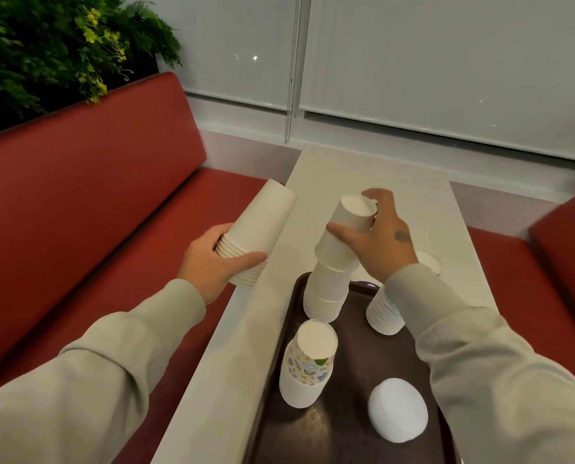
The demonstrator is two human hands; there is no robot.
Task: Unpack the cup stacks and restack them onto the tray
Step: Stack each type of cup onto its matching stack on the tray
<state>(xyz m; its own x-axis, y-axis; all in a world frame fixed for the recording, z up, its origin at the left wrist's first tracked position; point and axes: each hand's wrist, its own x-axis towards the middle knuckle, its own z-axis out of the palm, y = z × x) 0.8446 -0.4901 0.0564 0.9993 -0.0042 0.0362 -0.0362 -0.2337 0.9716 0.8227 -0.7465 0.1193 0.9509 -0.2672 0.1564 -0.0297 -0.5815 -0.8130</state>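
Note:
A dark brown tray (356,370) lies on the white table and carries several upside-down stacks of paper cups. My left hand (212,266) grips a tilted stack of plain white cups (259,229) by its rim end, held over the table's left edge. My right hand (376,236) holds a single white cup (343,229), inverted, on top of the tall white stack (326,293) at the tray's far left. A patterned cup stack (309,360) stands near the tray's left side, a low white stack (398,410) at the near right, and another stack (385,313) sits partly behind my right sleeve.
The narrow white table (373,182) runs toward a window with drawn blinds. Red bench seating (88,182) flanks the table on the left, and more red seating (567,242) is on the right. A leafy plant (51,45) stands behind the left bench.

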